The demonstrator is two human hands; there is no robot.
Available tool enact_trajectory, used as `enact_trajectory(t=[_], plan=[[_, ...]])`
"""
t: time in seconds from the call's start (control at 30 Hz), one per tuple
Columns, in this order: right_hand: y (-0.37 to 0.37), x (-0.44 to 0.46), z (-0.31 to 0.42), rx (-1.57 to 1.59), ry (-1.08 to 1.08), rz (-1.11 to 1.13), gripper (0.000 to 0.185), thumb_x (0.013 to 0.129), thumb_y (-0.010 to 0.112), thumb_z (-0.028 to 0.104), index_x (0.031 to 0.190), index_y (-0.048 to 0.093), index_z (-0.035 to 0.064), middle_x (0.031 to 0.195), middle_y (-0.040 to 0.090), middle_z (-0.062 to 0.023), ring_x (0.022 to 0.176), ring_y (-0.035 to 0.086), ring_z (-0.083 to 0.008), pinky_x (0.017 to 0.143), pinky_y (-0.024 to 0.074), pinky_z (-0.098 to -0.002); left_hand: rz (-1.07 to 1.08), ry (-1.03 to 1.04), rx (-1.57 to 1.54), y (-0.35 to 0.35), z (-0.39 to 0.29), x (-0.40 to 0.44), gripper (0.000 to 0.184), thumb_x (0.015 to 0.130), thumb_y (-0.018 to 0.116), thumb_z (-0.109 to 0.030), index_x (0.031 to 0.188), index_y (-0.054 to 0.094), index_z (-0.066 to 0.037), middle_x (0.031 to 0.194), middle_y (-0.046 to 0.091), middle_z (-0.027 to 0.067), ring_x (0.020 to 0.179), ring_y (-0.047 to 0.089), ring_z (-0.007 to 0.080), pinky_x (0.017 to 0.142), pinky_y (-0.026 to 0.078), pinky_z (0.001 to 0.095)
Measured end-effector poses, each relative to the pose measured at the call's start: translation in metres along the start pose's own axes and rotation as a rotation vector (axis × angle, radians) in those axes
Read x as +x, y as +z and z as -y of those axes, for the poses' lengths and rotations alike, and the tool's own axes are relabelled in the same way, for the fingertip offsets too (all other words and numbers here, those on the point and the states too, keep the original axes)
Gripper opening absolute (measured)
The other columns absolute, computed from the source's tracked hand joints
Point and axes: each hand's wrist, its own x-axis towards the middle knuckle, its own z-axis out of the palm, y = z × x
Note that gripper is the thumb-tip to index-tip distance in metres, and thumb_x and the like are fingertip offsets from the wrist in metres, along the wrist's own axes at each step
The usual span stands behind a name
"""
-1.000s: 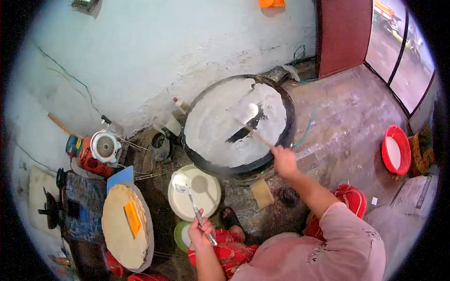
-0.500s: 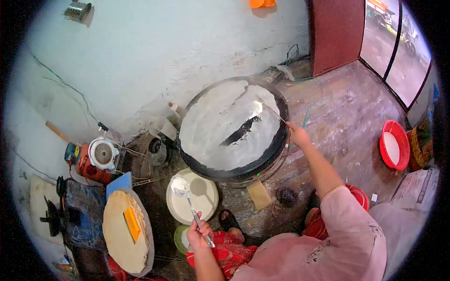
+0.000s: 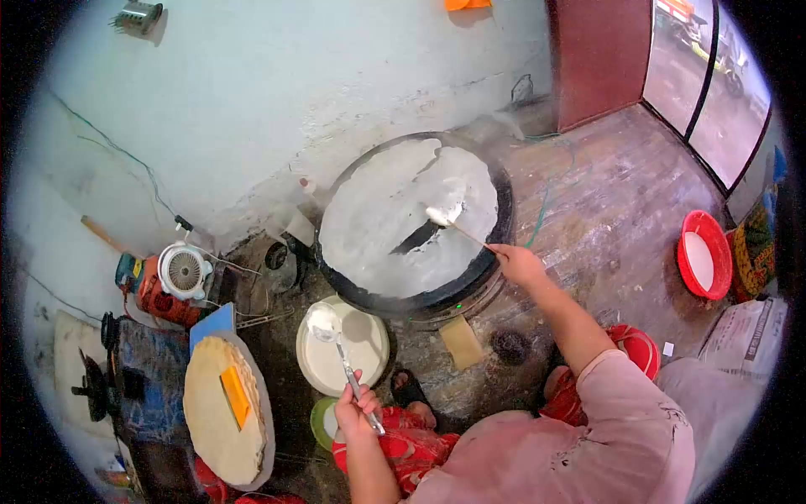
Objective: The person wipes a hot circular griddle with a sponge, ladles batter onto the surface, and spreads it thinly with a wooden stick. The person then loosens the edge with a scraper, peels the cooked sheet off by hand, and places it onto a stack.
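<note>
My left hand (image 3: 358, 410) is closed round the handle of a metal ladle (image 3: 345, 357), its bowl coated white above the bucket of white batter (image 3: 310, 357). My right hand (image 3: 519, 264) grips a thin wooden stick (image 3: 468, 235); its white-coated end rests on the batter over the large round griddle (image 3: 332, 270). White batter (image 3: 369, 227) covers most of the griddle, with a dark bare gap near the middle and a thin split at the top. Faint steam hangs around the griddle's edge.
A stack of round flatbreads (image 3: 220, 420) with an orange scraper (image 3: 236, 397) on top lies at the left, near a white fan (image 3: 185, 271). Below the griddle is a tan square pad (image 3: 461, 343). A red basin (image 3: 703, 255) stands at the right.
The stick's coated end has moved from the right part of the griddle down and left toward the dark gap. My right hand has shifted slightly down and left; the ladle stays over the bucket.
</note>
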Motion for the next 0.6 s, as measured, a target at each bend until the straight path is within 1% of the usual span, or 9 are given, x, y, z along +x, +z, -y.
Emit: enact_trajectory(t=[0.1,0.17,0.3,0.37,0.4,0.5,0.53,0.57,0.6], plan=[[-0.006,-0.011,0.004,-0.088,-0.021,0.041,0.03,0.087,0.045,0.029,0.115,0.057,0.0287,0.1,0.062,-0.0121,0.094,0.058,-0.0316,0.079,0.0471,-0.0413,-0.009,-0.001,0.018,0.004,0.001,-0.003,0.032,0.094,0.035,-0.023,0.114,0.048,-0.002,0.069,0.046,0.0074,0.048,0.04,0.0126,0.039,0.033,0.0243],[-0.004,-0.009,-0.016,0.068,-0.008,-0.034,0.031,0.087,0.044,0.03,0.115,0.056,0.0287,0.097,0.062,-0.0121,0.094,0.058,-0.0321,0.079,0.0469,-0.0423,-0.041,0.027,0.089,0.003,0.002,-0.006,0.034,0.094,0.033,-0.022,0.117,0.046,0.001,0.069,0.044,0.0061,0.048,0.037,0.0101,0.038,0.032,0.0224],[0.051,-0.01,-0.024,0.124,0.013,-0.094,0.03,0.087,0.045,0.03,0.114,0.057,0.0282,0.097,0.062,-0.0127,0.091,0.058,-0.033,0.078,0.0473,-0.0419,-0.004,0.001,0.136,-0.007,-0.002,-0.002,0.031,0.093,0.036,-0.022,0.113,0.05,-0.003,0.069,0.047,0.0071,0.048,0.038,0.0124,0.04,0.031,0.024],[0.056,-0.028,0.013,0.084,-0.056,-0.036,0.028,0.087,0.045,0.029,0.112,0.059,0.0264,0.096,0.062,-0.0142,0.089,0.059,-0.0343,0.077,0.0479,-0.041,-0.005,-0.007,0.136,-0.003,-0.002,-0.007,0.031,0.093,0.037,-0.022,0.113,0.05,-0.003,0.069,0.046,0.0075,0.048,0.038,0.0126,0.04,0.031,0.0243],[0.047,-0.036,0.028,0.097,-0.066,-0.011,0.028,0.086,0.047,0.024,0.111,0.059,0.0247,0.095,0.062,-0.0155,0.088,0.059,-0.0349,0.076,0.0482,-0.0403,-0.015,-0.013,0.148,-0.004,-0.004,-0.007,0.031,0.093,0.037,-0.022,0.113,0.05,-0.003,0.069,0.046,0.0078,0.048,0.038,0.0128,0.04,0.031,0.0244],[0.042,-0.031,0.008,0.202,-0.122,0.074,0.029,0.083,0.05,0.019,0.111,0.059,0.0209,0.096,0.062,-0.0147,0.089,0.059,-0.0338,0.077,0.0479,-0.04,0.022,-0.029,0.149,-0.012,-0.009,-0.006,0.034,0.092,0.038,-0.023,0.118,0.047,-0.003,0.07,0.049,0.0088,0.049,0.041,0.0126,0.041,0.034,0.0242],[0.052,-0.027,-0.016,0.236,-0.194,-0.035,0.03,0.086,0.046,0.008,0.113,0.058,0.01,0.072,0.063,-0.0121,0.062,0.062,-0.016,0.057,0.0487,-0.0301,0.043,-0.014,0.186,-0.012,-0.005,-0.009,0.034,0.092,0.039,-0.023,0.118,0.047,-0.003,0.07,0.049,0.0089,0.049,0.041,0.0126,0.041,0.034,0.024],[0.061,-0.029,-0.025,0.233,-0.197,-0.032,0.03,0.086,0.046,0.008,0.113,0.058,0.01,0.072,0.063,-0.0121,0.062,0.062,-0.016,0.057,0.0487,-0.0301,0.059,-0.001,0.222,-0.012,-0.004,-0.013,0.034,0.092,0.039,-0.024,0.118,0.047,-0.003,0.07,0.05,0.0089,0.049,0.041,0.0126,0.041,0.034,0.0239],[0.069,-0.033,-0.032,0.237,-0.173,-0.107,0.03,0.086,0.046,0.009,0.113,0.057,0.0095,0.07,0.062,-0.0115,0.06,0.061,-0.0157,0.057,0.0486,-0.0299,0.075,0.01,0.237,-0.012,-0.004,-0.014,0.034,0.092,0.04,-0.024,0.118,0.048,-0.003,0.07,0.051,0.0093,0.048,0.04,0.0127,0.041,0.034,0.024]])
